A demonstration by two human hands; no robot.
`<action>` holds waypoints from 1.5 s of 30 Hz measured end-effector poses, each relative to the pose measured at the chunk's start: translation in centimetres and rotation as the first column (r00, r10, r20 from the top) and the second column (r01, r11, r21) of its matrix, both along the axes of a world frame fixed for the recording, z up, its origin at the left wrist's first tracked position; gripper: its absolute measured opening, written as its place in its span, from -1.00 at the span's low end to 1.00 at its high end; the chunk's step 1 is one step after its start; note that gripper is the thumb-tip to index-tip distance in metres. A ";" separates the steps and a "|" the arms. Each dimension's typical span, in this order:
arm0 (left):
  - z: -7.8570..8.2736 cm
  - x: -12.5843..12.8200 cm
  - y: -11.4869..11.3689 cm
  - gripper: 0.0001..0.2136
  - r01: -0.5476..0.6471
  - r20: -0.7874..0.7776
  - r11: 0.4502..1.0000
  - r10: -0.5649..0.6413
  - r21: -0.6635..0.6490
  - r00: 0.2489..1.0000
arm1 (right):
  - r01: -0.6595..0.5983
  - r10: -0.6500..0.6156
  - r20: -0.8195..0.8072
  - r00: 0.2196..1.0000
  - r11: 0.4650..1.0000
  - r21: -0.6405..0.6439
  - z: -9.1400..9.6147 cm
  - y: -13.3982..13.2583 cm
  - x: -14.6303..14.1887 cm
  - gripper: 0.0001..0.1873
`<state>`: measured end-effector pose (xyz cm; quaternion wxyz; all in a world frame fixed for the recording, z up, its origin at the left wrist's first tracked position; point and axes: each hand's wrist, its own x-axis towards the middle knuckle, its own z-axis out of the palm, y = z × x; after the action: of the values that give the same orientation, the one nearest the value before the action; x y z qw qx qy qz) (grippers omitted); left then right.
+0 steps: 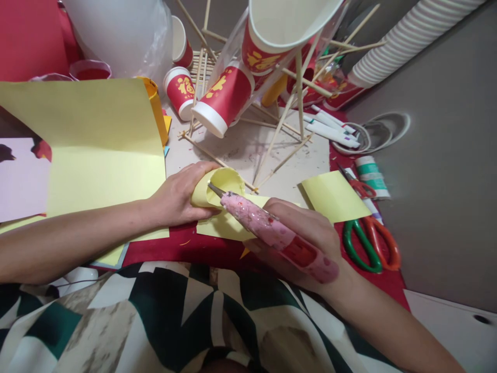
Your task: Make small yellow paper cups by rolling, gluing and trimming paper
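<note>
My left hand (182,191) is closed around a rolled yellow paper tube (200,190), its open end turned toward the right. In my right hand (310,233) is a pink hot glue gun (267,223), smeared with whitish residue near its front. Its metal nozzle (215,189) points left, at the rim of the tube's opening; whether it touches the paper I cannot tell. Beneath the tube and my right hand lies a yellow paper sheet (217,226). The fingers of my right hand are partly hidden behind the glue gun.
A stick frame (279,132) carrying red paper cups (227,96) stands behind my hands. At right are a small yellow sheet (336,194), scissors (382,243), white markers (334,129) and a ribbed white hose (411,41). A large yellow sheet (104,171) spreads at left.
</note>
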<state>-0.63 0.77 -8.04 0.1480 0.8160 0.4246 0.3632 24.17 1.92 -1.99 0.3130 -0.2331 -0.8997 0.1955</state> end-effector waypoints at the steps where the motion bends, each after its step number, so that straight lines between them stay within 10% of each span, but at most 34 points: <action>1: 0.0 0.0 0.0 -0.44 0.001 0.002 1.000 -0.001 0.013 1.000 | -0.002 0.002 0.012 1.000 1.000 -0.001 0.0 0.0 0.0 -0.70; 45: -0.1 -0.3 0.2 -0.35 0.002 0.078 0.998 0.003 -0.065 0.997 | -0.077 0.081 0.079 0.994 0.996 -0.055 0.7 -0.2 0.4 -0.65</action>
<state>-0.96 0.99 -8.10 0.1908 0.7959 0.4303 0.3807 24.54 1.77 -1.28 0.2620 -0.2131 -0.9149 0.2211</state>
